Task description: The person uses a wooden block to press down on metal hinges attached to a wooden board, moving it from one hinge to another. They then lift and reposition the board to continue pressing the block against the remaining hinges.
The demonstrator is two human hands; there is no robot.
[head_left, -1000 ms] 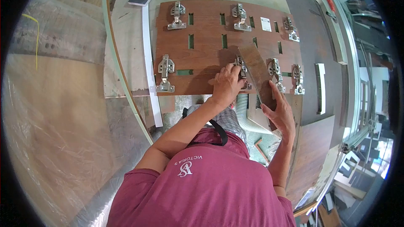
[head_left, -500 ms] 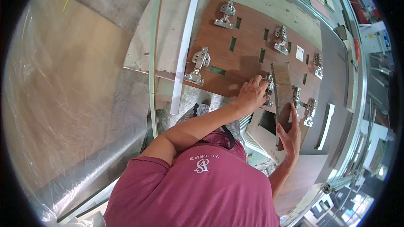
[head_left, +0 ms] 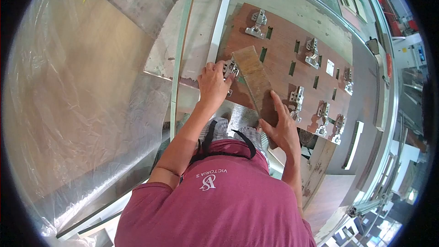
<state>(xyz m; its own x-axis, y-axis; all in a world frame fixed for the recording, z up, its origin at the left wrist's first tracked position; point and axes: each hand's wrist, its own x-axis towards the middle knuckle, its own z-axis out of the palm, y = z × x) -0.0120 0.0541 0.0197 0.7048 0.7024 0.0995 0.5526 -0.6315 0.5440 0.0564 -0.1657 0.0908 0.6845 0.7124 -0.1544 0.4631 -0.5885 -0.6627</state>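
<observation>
A brown wooden panel (head_left: 274, 77) with cut slots carries several metal cabinet hinges. At its near left corner, my left hand (head_left: 213, 86) has thumb and fingers closed about a cabinet hinge (head_left: 232, 69), which they partly cover. My right hand (head_left: 282, 128) grips the near end of a narrow wooden board (head_left: 252, 71) between thumb and fingers. The board is tilted across the panel, and its far end lies right beside that hinge. Other hinges, such as one in the near middle (head_left: 296, 100) and one at the far left (head_left: 257, 22), sit on the panel untouched.
A white strip (head_left: 219, 32) and a long green-edged strip (head_left: 184, 41) lie left of the panel. Plastic-wrapped sheet (head_left: 87, 87) fills the left side. A white handle-like bar (head_left: 353, 145) rests at right, near a metal rail (head_left: 384, 55).
Both hands have moved left along the panel, the right one taking the wooden board along. My left hand has left a middle hinge and is now at the near left one.
</observation>
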